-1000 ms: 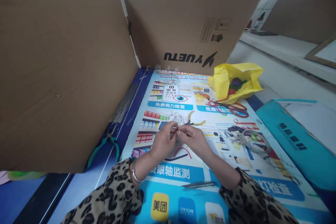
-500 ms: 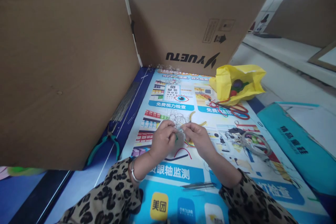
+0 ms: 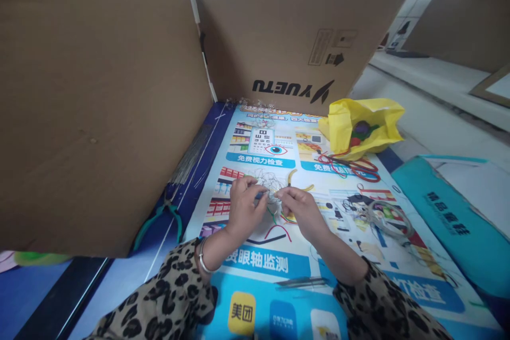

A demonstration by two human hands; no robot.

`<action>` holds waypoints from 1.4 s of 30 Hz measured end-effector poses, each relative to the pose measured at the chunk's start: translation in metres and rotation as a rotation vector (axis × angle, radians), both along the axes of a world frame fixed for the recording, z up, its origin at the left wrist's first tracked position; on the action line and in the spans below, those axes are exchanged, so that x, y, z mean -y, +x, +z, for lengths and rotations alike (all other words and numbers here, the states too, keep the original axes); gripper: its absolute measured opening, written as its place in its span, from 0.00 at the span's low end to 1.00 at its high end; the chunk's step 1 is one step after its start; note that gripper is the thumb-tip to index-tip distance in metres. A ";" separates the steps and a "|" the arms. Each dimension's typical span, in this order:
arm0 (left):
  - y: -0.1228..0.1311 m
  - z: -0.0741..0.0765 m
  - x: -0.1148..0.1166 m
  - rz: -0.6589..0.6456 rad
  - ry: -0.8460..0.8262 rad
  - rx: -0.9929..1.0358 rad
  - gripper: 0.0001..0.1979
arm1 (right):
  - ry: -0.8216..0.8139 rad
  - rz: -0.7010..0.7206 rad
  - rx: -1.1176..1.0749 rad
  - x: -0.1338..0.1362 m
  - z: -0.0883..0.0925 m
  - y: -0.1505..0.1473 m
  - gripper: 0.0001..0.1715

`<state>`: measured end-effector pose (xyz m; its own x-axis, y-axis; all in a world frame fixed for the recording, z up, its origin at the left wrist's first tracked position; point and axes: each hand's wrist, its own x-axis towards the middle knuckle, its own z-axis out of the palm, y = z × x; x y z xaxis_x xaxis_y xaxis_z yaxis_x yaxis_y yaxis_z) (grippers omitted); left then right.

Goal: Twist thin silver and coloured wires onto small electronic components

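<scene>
My left hand (image 3: 246, 207) is closed, its thumb and fingertips pinching thin silvery wire. Close beside it, my right hand (image 3: 302, 208) pinches at the same wire; the exact grip point is too small to make out. Just beyond my fingers lies a loose, curly tangle of thin wire (image 3: 263, 176). Yellow-handled pliers (image 3: 293, 175) rest behind my right hand and are partly hidden by it. Below the hands, a red and dark bent strand (image 3: 279, 231) lies on the printed sheet (image 3: 258, 284). Slim metal tweezers (image 3: 302, 282) lie nearer to me, between my forearms.
Teal-handled pliers (image 3: 159, 220) and a bundle of straight wires (image 3: 191, 156) lie at the left. Red-handled scissors (image 3: 364, 170) sit by a yellow bag (image 3: 338, 127). A wire coil (image 3: 398, 218) and a teal box (image 3: 442, 223) are at the right. Cardboard panels (image 3: 99, 90) stand left and behind.
My left hand's fingers have loosened slightly and shifted a little left, so the gap between the hands is wider. My right hand stays nearly in place.
</scene>
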<state>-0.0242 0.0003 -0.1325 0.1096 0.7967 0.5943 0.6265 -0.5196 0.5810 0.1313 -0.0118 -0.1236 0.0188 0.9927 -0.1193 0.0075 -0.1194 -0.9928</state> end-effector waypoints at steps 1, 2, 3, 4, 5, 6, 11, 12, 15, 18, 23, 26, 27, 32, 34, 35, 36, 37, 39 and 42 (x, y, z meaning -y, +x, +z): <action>0.000 -0.001 -0.001 -0.007 -0.001 0.008 0.04 | 0.002 0.003 -0.006 0.000 0.000 0.000 0.11; 0.000 -0.002 -0.001 -0.014 -0.004 0.017 0.04 | 0.004 0.005 -0.009 0.000 0.000 0.000 0.11; 0.000 -0.002 -0.002 -0.021 -0.006 0.028 0.04 | 0.007 0.005 -0.008 0.000 0.000 0.000 0.11; 0.000 -0.003 -0.002 -0.028 -0.008 0.040 0.04 | 0.010 0.006 -0.004 0.001 0.000 0.000 0.12; 0.001 -0.003 -0.002 -0.034 -0.010 0.052 0.04 | 0.015 0.007 0.003 0.002 0.001 0.000 0.12; 0.001 -0.003 -0.003 -0.038 -0.012 0.061 0.04 | 0.021 0.008 0.012 0.002 0.001 0.000 0.13; 0.001 -0.003 -0.003 -0.040 -0.015 0.081 0.07 | 0.038 0.013 0.068 0.005 0.002 -0.002 0.14; 0.001 -0.003 -0.003 -0.042 -0.014 0.083 0.07 | 0.039 0.009 0.082 0.005 0.002 -0.002 0.14; 0.001 -0.002 -0.003 -0.044 -0.021 0.087 0.08 | 0.048 0.002 0.120 0.005 0.001 -0.002 0.14; 0.000 -0.002 -0.004 -0.032 -0.039 0.077 0.08 | 0.088 0.010 0.161 0.005 0.000 -0.002 0.14; -0.001 -0.002 -0.004 -0.035 -0.056 0.075 0.08 | 0.194 0.021 0.274 0.007 -0.003 -0.003 0.12; -0.001 -0.004 -0.005 -0.041 -0.048 0.066 0.08 | 0.277 0.024 0.349 0.008 -0.005 -0.005 0.10; -0.001 -0.005 -0.005 -0.045 -0.041 0.063 0.08 | 0.311 0.024 0.370 0.009 -0.006 -0.005 0.09; 0.000 -0.007 -0.006 -0.084 -0.055 0.073 0.09 | 0.441 0.037 0.448 0.010 -0.010 -0.007 0.07; 0.000 -0.008 -0.006 -0.095 -0.082 0.094 0.09 | 0.461 0.044 0.492 0.011 -0.011 -0.008 0.07; 0.001 -0.008 -0.006 -0.100 -0.098 0.104 0.09 | 0.474 0.048 0.517 0.011 -0.012 -0.008 0.06; 0.001 -0.009 -0.006 -0.105 -0.115 0.113 0.09 | 0.493 0.052 0.539 0.012 -0.012 -0.009 0.06; 0.001 -0.009 -0.006 -0.111 -0.129 0.118 0.10 | 0.516 0.056 0.559 0.012 -0.012 -0.009 0.06; 0.001 -0.010 -0.005 -0.115 -0.143 0.118 0.11 | 0.575 0.059 0.588 0.012 -0.013 -0.010 0.06; 0.000 -0.011 -0.005 -0.111 -0.135 0.112 0.11 | 0.662 0.055 0.616 0.012 -0.016 -0.011 0.06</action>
